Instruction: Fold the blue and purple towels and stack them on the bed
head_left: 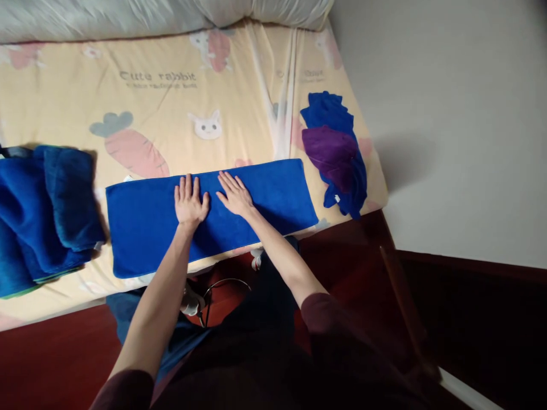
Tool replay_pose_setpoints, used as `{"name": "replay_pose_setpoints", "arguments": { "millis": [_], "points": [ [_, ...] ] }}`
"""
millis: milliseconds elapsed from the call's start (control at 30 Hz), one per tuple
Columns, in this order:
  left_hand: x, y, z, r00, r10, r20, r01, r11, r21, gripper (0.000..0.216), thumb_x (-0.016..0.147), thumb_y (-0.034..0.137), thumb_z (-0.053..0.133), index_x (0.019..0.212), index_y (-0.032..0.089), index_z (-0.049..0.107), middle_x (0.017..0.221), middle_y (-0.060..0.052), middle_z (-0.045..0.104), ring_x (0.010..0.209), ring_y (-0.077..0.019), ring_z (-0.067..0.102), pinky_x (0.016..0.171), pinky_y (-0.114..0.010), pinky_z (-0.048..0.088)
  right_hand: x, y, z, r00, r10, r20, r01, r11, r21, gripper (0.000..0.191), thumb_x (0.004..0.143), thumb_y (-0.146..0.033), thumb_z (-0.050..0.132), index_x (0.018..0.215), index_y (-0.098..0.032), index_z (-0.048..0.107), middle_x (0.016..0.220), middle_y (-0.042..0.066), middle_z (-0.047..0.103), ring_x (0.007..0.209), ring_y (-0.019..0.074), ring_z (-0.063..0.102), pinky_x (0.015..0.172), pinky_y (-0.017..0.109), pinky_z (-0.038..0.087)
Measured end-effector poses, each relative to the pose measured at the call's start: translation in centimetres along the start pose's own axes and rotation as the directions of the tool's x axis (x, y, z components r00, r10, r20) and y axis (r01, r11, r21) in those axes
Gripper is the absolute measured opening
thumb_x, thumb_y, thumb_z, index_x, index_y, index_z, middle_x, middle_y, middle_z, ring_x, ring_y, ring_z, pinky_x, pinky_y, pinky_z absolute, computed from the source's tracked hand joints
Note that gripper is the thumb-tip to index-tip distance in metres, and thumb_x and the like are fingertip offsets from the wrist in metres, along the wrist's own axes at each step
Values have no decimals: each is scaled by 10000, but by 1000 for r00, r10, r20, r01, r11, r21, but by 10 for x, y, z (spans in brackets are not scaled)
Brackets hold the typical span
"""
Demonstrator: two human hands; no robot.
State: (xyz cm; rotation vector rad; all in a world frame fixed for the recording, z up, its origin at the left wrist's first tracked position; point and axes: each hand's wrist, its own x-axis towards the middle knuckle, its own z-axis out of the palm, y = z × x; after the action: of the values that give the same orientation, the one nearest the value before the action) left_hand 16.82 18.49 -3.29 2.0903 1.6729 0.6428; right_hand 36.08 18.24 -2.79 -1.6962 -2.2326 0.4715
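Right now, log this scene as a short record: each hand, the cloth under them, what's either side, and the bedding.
Left hand: palm down on the flat blue cloth
Right hand: palm down on the same cloth
Cloth shape: long strip, near the sheet's front edge
Left side: pile of blue cloths, partly out of frame
Right side: purple cloth atop a crumpled blue cloth
Bedding: sheet printed with rabbits and carrots

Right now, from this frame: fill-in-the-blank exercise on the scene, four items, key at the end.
1. The flat towel under the left hand and right hand is colored ____.
2. Lying on the rumpled blue cloth is a smaller cloth colored ____.
3. The large lettering on the bedsheet reads "Cute ____".
4. The cloth pile lies to the person's ____ of the towel.

Missing words: blue; purple; rabbit; left.
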Motion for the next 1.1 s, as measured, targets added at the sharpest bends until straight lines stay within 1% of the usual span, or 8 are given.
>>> {"name": "replay_pose_setpoints", "arguments": {
  "millis": [133, 267, 433, 600, 767, 867, 1000, 1100],
  "points": [
    [-1, -38, -38, 988, -118, -99, 120, 993, 21, 751, 981, 535, 402, 1601, 114, 369, 1711, -153, 224, 1601, -361, 122, 1297, -635, 54, -23, 77, -36, 984, 176, -25, -177, 981, -77, 627, 1070, -409, 314, 1639, -147, 315, 1711, 77, 255, 1605, 212, 183, 1330, 485, 102],
    [2, -68, -82, 965, -214, -151, 215, 976, -6, 798, 941, 635, 370, 1584, 164, 407, 1695, -81, 309, 1591, -407, 41, 1293, -664, 21, -47, 156, -77, 916, 376, -139, -394, 908, -144, 645, 1077, -421, 239, 1648, -123, 273, 1701, 129, 284, 1604, 228, 189, 1308, 555, 140],
    [12, -85, -98, 961, -276, -30, 275, 961, -37, 866, 915, 747, 258, 1495, 166, 534, 1575, -36, 516, 1535, -366, -221, 1260, -686, -55, -59, 194, -86, 870, 454, -192, -487, 850, -199, 634, 1084, -396, 201, 1634, -96, 296, 1706, 153, 261, 1605, 217, 180, 1302, 555, 146],
    [13, -115, -80, 951, -278, -133, 291, 952, 92, 854, 1005, 647, 268, 1543, -10, 354, 1722, -120, 178, 1594, -320, -101, 1278, -599, -29, -61, 205, -69, 860, 444, -253, -496, 842, -210, 665, 1093, -400, 192, 1631, -17, 264, 1698, 195, 242, 1605, 217, 165, 1292, 502, 118],
    [10, -128, -76, 980, -198, 10, 193, 964, 183, 842, 1077, 487, -7, 1252, -115, 555, 1628, -178, 387, 1328, -161, -517, 1186, -548, -122, -66, 211, -67, 869, 433, -238, -481, 851, -209, 666, 1098, -405, 247, 1637, -15, 236, 1697, 211, 211, 1609, 224, 160, 1281, 517, 118],
    [10, -131, -77, 984, -175, -10, 174, 963, 206, 884, 1077, 507, -35, 1243, -146, 536, 1661, -197, 299, 1245, -141, -572, 1179, -539, -131, -62, 205, -79, 860, 481, -169, -510, 824, -248, 653, 1096, -354, 261, 1640, 1, 196, 1705, 220, 169, 1612, 260, 147, 1280, 539, 102],
    [17, -116, -71, 982, -165, -92, 179, 968, 174, 872, 1067, 596, 167, 1509, -154, 216, 1714, -180, -10, 1412, -184, -470, 1240, -515, -189, -39, 168, -92, 831, 552, -71, -538, 765, -354, 652, 1079, -301, 282, 1616, 61, 204, 1705, 252, 131, 1607, 347, 99, 1260, 622, 42],
    [14, -67, -45, 1000, -26, -10, 27, 993, 113, 816, 1078, 554, 146, 1567, -98, 188, 1733, -132, -11, 1497, -191, -372, 1261, -514, -183, -25, 103, -80, 926, 371, -77, -376, 877, -299, 669, 1105, -370, 198, 1609, 71, 205, 1704, 261, 130, 1605, 358, 77, 1241, 656, 12]
  ]
}}
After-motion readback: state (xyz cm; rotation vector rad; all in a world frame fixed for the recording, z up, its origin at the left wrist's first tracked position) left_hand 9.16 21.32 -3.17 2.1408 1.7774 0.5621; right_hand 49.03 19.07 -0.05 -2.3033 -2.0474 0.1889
